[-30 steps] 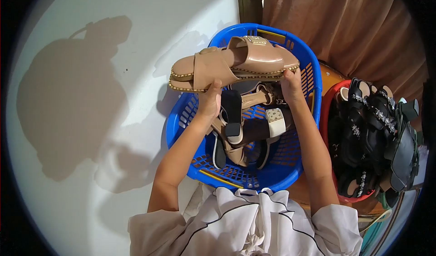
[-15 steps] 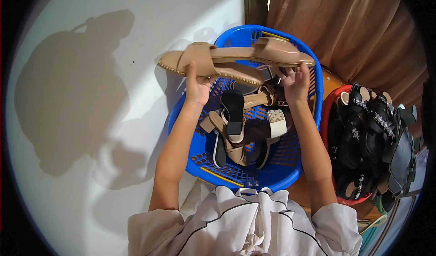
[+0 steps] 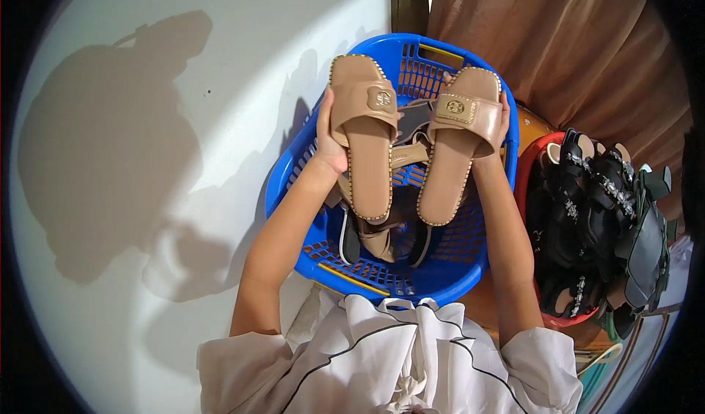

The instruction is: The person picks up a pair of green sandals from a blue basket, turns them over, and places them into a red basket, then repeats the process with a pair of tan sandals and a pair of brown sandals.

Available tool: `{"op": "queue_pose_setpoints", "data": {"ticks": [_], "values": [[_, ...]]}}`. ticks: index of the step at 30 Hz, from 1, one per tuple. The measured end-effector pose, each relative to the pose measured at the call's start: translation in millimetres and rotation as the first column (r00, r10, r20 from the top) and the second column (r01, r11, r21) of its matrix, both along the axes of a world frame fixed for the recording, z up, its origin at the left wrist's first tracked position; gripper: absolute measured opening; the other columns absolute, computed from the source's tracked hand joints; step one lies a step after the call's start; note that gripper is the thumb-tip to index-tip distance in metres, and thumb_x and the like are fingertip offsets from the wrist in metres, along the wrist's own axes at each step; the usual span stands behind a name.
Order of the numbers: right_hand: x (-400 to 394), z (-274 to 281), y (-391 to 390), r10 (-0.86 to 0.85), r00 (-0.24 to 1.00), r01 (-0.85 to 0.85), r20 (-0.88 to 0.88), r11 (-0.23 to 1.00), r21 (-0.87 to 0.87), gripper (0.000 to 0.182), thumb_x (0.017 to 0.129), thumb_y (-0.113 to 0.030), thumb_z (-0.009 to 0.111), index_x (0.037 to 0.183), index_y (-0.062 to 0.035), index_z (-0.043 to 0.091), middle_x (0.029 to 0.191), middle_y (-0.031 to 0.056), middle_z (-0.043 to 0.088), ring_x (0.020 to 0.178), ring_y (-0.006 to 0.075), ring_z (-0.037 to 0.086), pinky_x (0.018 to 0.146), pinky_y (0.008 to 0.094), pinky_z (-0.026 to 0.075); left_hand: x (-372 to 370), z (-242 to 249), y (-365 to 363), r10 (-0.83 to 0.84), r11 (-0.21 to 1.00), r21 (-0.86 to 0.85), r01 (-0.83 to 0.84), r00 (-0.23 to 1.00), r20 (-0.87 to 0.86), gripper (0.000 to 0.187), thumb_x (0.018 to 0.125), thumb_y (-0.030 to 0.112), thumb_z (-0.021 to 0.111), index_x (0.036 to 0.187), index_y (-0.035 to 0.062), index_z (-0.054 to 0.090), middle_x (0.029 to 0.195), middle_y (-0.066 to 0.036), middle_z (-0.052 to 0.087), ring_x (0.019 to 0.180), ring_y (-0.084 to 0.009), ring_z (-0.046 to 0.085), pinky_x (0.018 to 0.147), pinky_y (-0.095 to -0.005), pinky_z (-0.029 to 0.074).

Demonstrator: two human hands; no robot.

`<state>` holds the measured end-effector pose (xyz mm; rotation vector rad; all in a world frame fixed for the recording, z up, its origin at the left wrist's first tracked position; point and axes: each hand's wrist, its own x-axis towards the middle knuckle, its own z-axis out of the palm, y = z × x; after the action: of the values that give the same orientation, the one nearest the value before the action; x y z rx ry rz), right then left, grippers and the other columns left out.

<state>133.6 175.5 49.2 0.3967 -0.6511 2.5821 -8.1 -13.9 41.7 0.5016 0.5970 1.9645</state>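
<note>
My left hand [image 3: 330, 136] grips a tan slide sandal [image 3: 371, 168] by its outer side, at the broad strap with a gold emblem. A matching tan slide [image 3: 444, 172] is held by my right hand [image 3: 497, 124], whose fingers wrap its strap from the outer edge and partly hide beneath it. Both sandals face up, toes pointing away from me, side by side above the blue basket [image 3: 452, 293]. Below them lie several other sandals, among them a black-soled one [image 3: 349, 241], largely covered by the pair.
To the right stands a red basket [image 3: 523, 183] heaped with black sandals [image 3: 591, 201] bearing sparkling trim. A white wall [image 3: 242, 69] rises on the left with shadows on it. A brown curtain [image 3: 573, 54] hangs at the back right.
Both sandals have swung from lying crosswise, sides showing, to pointing lengthwise with insoles and emblems up. My hands now hold them apart, at their outer edges.
</note>
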Motion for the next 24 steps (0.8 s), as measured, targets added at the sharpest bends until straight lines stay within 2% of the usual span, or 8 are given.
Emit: {"op": "queue_pose_setpoints", "data": {"ticks": [2, 3, 6, 14, 17, 20, 23, 24], "values": [[-1, -4, -2, -0.007, 1.0, 0.008, 0.025, 0.999, -0.038, 0.059, 0.082, -0.046, 0.036, 0.121, -0.0022, 0.039, 0.121, 0.0208, 0.042, 0.107, 0.0346, 0.045, 0.09, 0.0459, 0.037, 4, -10, 6, 0.051, 0.996, -0.067, -0.051, 0.999, -0.002, 0.078, 0.075, 0.067, 0.032, 0.123, 0.0051, 0.037, 0.112, -0.02, 0.049, 0.092, -0.0361, 0.054, 0.075, -0.0476, 0.047], [-3, -8, 1, -0.019, 0.999, 0.021, 0.032, 0.997, -0.069, 0.059, 0.082, -0.046, 0.037, 0.121, -0.0023, 0.039, 0.121, 0.0208, 0.043, 0.107, 0.0344, 0.045, 0.09, 0.0457, 0.037, 5, -11, 5, -0.004, 0.998, -0.063, 0.004, 1.0, -0.004, 0.073, 0.077, 0.063, 0.034, 0.122, 0.0064, 0.039, 0.112, -0.015, 0.05, 0.098, -0.0318, 0.052, 0.078, -0.0456, 0.046], [-5, -11, 0, -0.069, 0.993, 0.075, 0.093, 0.995, -0.07, 0.059, 0.081, -0.046, 0.037, 0.121, -0.0027, 0.039, 0.121, 0.0196, 0.043, 0.107, 0.0332, 0.046, 0.09, 0.0447, 0.038, 13, -8, 4, 0.039, 0.994, -0.105, -0.038, 0.999, 0.006, 0.068, 0.074, 0.061, 0.043, 0.117, 0.009, 0.044, 0.11, -0.01, 0.052, 0.099, -0.0221, 0.052, 0.084, -0.0401, 0.042], [-5, -9, -7, -0.083, 0.994, 0.084, 0.066, 0.996, -0.026, 0.062, 0.08, -0.047, 0.035, 0.124, -0.0022, 0.036, 0.124, 0.021, 0.039, 0.109, 0.0359, 0.043, 0.092, 0.0467, 0.034, 24, -7, 4, 0.146, 0.983, -0.113, -0.148, 0.989, -0.025, 0.069, 0.073, 0.063, 0.041, 0.116, 0.0099, 0.045, 0.109, -0.009, 0.052, 0.098, -0.0223, 0.052, 0.084, -0.0396, 0.042], [-8, -10, -6, -0.135, 0.984, 0.139, 0.12, 0.99, -0.031, 0.069, 0.08, -0.054, 0.025, 0.129, -0.0049, 0.026, 0.128, 0.0207, 0.033, 0.104, 0.0375, 0.045, 0.088, 0.0556, 0.035, 22, -8, 4, 0.121, 0.992, -0.041, -0.122, 0.993, -0.013, 0.07, 0.073, 0.064, 0.04, 0.117, 0.0097, 0.044, 0.11, -0.01, 0.051, 0.098, -0.0228, 0.051, 0.084, -0.0402, 0.042], [-6, -4, -15, -0.065, 0.997, 0.066, 0.044, 0.998, -0.019, 0.07, 0.079, -0.054, 0.025, 0.129, -0.0051, 0.027, 0.129, 0.0203, 0.033, 0.103, 0.0379, 0.046, 0.089, 0.0562, 0.033, 17, -9, 4, 0.073, 0.997, 0.011, -0.073, 0.997, 0.006, 0.071, 0.073, 0.064, 0.039, 0.118, 0.0092, 0.044, 0.11, -0.01, 0.051, 0.099, -0.023, 0.051, 0.084, -0.0407, 0.042], [-8, -9, -10, -0.044, 0.999, 0.043, -0.023, 0.999, -0.033, 0.067, 0.08, -0.049, 0.033, 0.127, -0.0023, 0.029, 0.127, 0.0281, 0.031, 0.113, 0.0397, 0.037, 0.093, 0.0484, 0.033, 13, -14, 5, 0.069, 0.997, 0.028, -0.07, 0.998, 0.009, 0.076, 0.074, 0.065, 0.034, 0.121, 0.0066, 0.039, 0.111, -0.013, 0.051, 0.099, -0.0272, 0.052, 0.082, -0.0433, 0.044], [-7, -10, -10, -0.055, 0.998, 0.055, -0.017, 0.998, -0.03, 0.067, 0.08, -0.049, 0.033, 0.128, -0.0024, 0.029, 0.127, 0.0281, 0.031, 0.113, 0.0396, 0.037, 0.093, 0.0486, 0.033, 13, -15, 5, 0.076, 0.997, 0.031, -0.076, 0.997, 0.008, 0.078, 0.075, 0.066, 0.031, 0.123, 0.0054, 0.038, 0.111, -0.015, 0.051, 0.099, -0.0294, 0.052, 0.081, -0.0445, 0.045]]}}
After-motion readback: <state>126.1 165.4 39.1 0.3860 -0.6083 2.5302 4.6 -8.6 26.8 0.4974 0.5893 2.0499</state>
